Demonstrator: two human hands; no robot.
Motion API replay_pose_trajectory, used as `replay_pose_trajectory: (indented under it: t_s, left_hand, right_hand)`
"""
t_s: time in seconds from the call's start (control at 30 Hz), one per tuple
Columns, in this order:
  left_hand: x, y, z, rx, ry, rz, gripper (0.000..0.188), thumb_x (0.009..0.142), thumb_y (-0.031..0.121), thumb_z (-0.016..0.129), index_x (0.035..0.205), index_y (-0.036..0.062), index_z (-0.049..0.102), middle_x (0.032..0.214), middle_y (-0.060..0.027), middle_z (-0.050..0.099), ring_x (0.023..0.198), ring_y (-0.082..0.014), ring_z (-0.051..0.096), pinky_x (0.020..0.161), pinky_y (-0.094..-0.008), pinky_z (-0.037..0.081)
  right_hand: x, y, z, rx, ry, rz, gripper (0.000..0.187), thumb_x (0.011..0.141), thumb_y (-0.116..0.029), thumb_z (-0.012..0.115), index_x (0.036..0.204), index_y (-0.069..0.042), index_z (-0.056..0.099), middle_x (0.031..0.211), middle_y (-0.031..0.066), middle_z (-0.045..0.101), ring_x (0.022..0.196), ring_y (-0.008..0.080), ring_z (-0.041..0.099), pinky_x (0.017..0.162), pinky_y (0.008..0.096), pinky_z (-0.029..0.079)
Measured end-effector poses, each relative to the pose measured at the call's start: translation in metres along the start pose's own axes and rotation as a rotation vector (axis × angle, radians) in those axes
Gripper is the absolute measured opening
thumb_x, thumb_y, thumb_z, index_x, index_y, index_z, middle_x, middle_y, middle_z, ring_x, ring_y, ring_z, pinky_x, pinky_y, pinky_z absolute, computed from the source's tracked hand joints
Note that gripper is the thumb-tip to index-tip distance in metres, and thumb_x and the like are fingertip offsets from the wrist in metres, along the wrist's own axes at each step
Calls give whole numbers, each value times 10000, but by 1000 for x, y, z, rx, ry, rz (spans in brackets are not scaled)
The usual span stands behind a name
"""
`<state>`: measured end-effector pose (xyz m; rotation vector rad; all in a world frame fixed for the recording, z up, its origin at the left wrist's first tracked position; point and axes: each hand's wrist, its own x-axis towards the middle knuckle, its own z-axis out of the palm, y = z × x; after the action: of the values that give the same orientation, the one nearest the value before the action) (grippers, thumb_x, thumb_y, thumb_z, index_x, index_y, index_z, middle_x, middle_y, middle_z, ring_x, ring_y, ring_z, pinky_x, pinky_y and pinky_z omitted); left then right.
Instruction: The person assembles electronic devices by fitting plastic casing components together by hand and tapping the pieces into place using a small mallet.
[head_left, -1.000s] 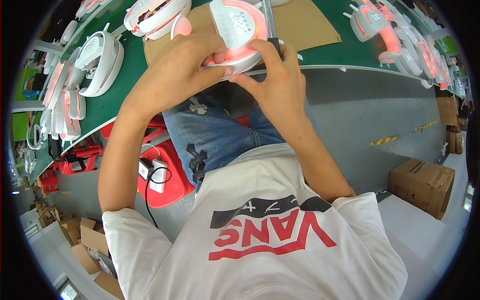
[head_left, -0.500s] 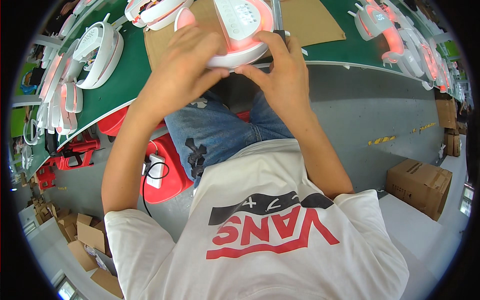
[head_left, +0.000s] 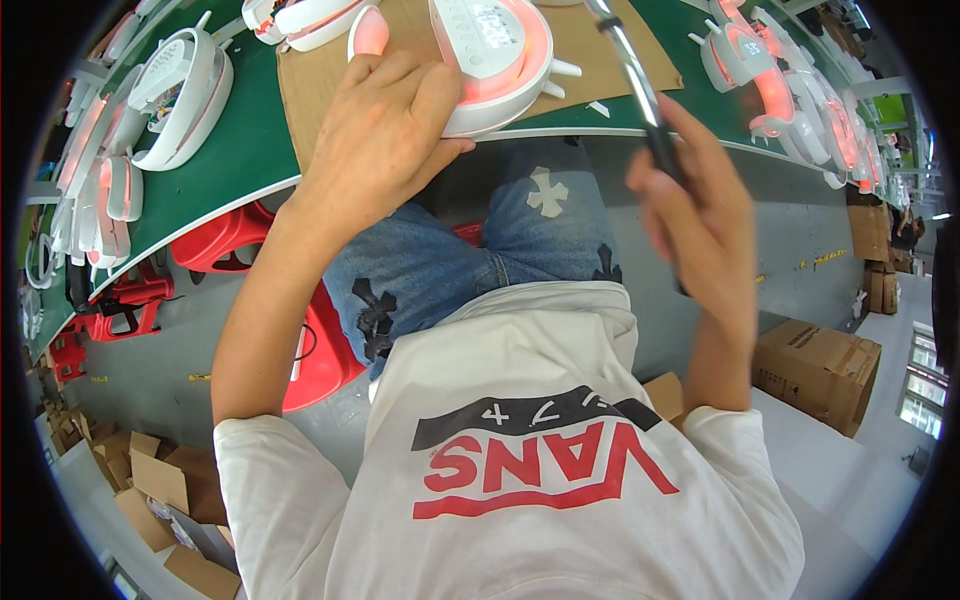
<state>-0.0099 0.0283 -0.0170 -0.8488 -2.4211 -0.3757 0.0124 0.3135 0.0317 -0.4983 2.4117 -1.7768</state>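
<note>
A white, curved lamp (head_left: pixel 487 118) with a pinkish-red glow and a lit display panel lies at the table's near edge. My left hand (head_left: pixel 385 125) grips its lower left rim, fingers curled over it and the thumb at the near side. To the right, over the floor beyond the table edge, my right hand (head_left: pixel 700 200) is closed around a long tool (head_left: pixel 630 65) with a shiny metal shaft and a black handle. That tool slants up and left, and its far end is cut off by the frame. Motion blurs the right hand a little.
Brown cardboard (head_left: pixel 640 50) lies under the lamp on the green table (head_left: pixel 262 140). More white lamps stand at left (head_left: pixel 190 95) and at right (head_left: pixel 770 75), several glowing. Red stools (head_left: pixel 222 238) are below the table. A cardboard box (head_left: pixel 815 370) stands at the right.
My right hand has left the lamp and moved right, taking hold of the long tool that was beside the lamp. My left hand stays on the lamp.
</note>
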Motion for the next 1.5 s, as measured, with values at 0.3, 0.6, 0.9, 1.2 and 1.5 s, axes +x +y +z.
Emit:
replay_pose_trajectory:
  t_s: [0.3,0.6,0.9,1.2,1.5]
  left_hand:
    - [-2,2,2,-22,13,-62,460,688,119,831,986,38,491,845,-123,609,855,-329,566,849,-435,422]
    - [3,6,-2,-15,-63,-106,411,703,138,822,950,35,509,856,-124,610,903,-319,574,879,-433,418]
    - [-10,-6,-7,-166,193,-284,650,658,161,853,1253,75,607,1304,-135,555,1219,-359,501,1054,-459,390]
    - [-15,-30,-25,-98,-97,-105,513,647,126,845,1139,88,706,1168,-103,651,1170,-339,561,1093,-494,404]
    - [-7,-35,-39,-199,-122,-18,406,711,188,806,1078,40,711,1079,-128,676,1103,-331,595,1072,-519,378]
  right_hand:
    - [-54,-49,-27,-260,4,8,530,902,23,559,1430,10,507,883,78,652,598,90,510,565,239,434]
    - [-40,-31,-24,-364,-270,-48,558,918,22,546,1469,10,461,808,52,575,590,83,453,538,238,381]
    - [-33,-27,-21,-210,-248,114,529,921,18,573,1440,32,470,865,131,632,727,225,570,724,306,474]
    - [-27,-17,-34,-211,-232,133,552,923,-6,578,1464,-9,473,802,43,575,618,111,479,586,255,410]
    - [-34,-8,-38,-259,-150,82,550,914,-15,578,1457,-17,494,804,33,572,598,86,459,548,249,390]
